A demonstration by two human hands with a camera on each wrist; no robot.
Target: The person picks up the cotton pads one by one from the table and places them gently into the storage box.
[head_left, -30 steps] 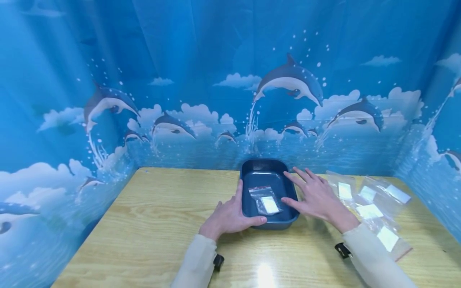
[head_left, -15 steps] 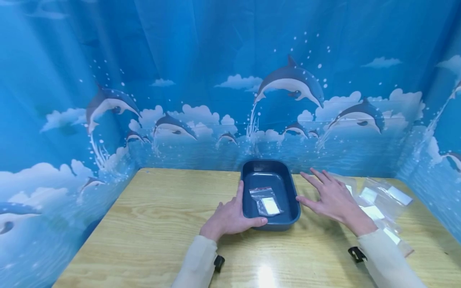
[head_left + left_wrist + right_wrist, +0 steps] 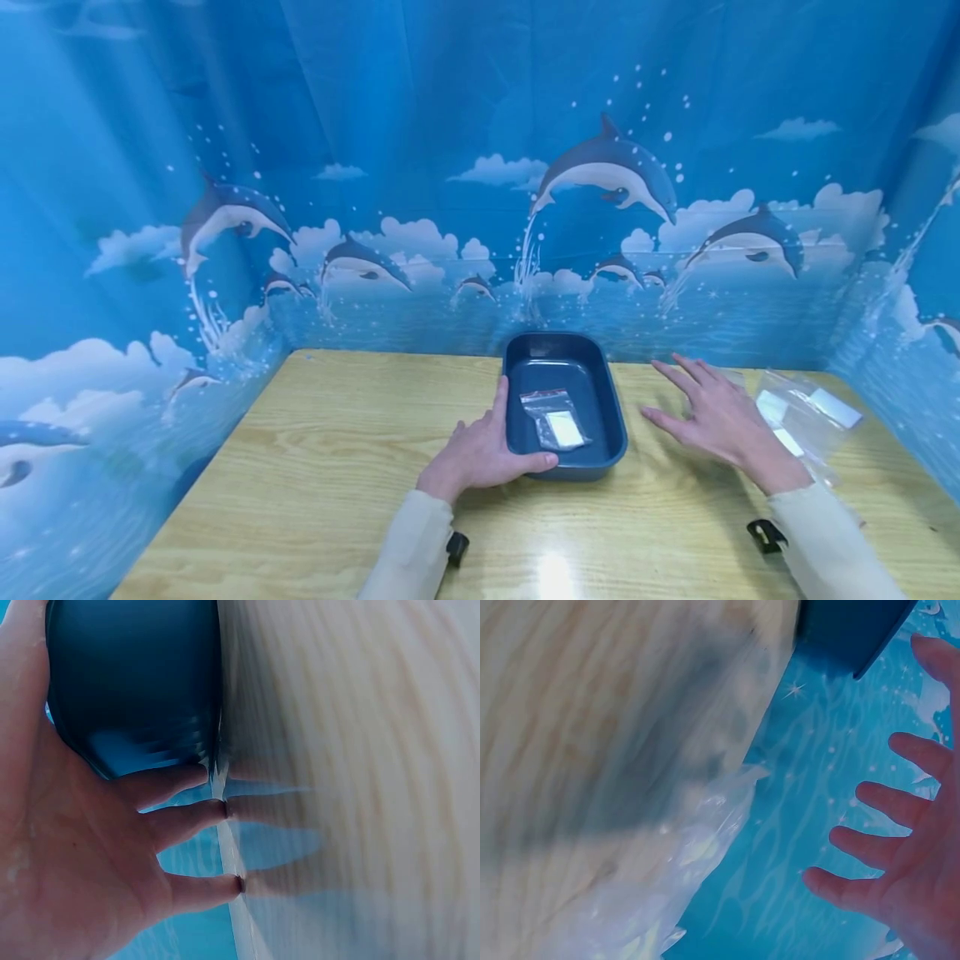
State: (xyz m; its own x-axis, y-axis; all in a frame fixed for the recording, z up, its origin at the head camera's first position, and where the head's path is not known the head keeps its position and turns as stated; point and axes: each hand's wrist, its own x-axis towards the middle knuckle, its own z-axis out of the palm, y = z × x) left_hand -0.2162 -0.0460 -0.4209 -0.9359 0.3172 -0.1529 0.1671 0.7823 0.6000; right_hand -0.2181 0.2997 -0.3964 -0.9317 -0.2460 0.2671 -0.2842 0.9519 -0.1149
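A dark blue rectangular plastic bin stands at the back middle of the wooden table. Inside it lies a small clear zip bag with a white block in it. My left hand rests at the bin's near left corner, thumb on the front rim and index finger along the left side; the other fingers are straight and touch the tabletop in the left wrist view. To the right of the bin, my right hand hovers over the table with fingers spread, holding nothing. It partly hides a group of clear zip bags.
The zip bags with white pieces lie loosely overlapped on the table's right side. A blue curtain printed with dolphins hangs behind the wooden table and along its sides. Each sleeve has a black wrist mount.
My right hand has left the bin's right side and moved right toward the loose zip bags. The left hand stays at the bin, and the bagged block lies still inside.
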